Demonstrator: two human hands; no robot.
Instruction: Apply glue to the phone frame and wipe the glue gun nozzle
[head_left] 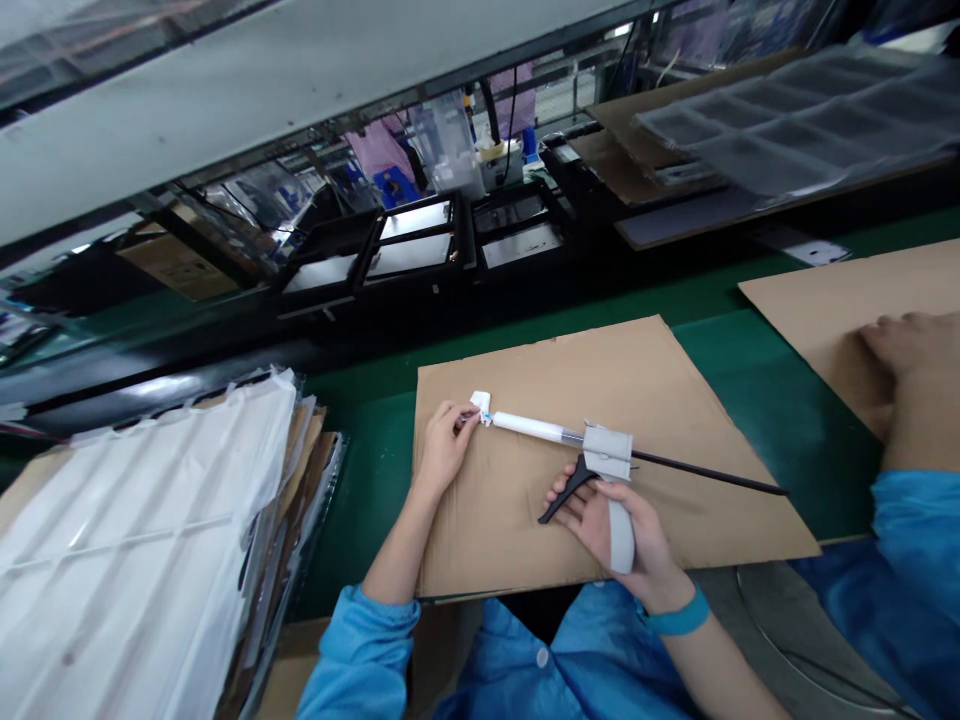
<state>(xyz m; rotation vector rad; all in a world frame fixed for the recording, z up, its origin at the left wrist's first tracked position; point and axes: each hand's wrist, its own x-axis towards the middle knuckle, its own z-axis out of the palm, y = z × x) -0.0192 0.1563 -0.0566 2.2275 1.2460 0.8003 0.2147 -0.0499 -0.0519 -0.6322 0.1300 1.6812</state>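
Green conveyor belt here, right hand clenched round a dispensing gun, left hand pinching its white nozzle; squeeze too hard and it could squirt.

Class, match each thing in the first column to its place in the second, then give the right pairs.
Things:
1. left hand
2. right hand
3. dispensing gun
4. white sheets

Places:
A. stacked left of the cardboard
B. around the gun's handle
C. at the gun's white tip
D. above the cardboard

Pairs: 1-C, 2-B, 3-D, 4-A
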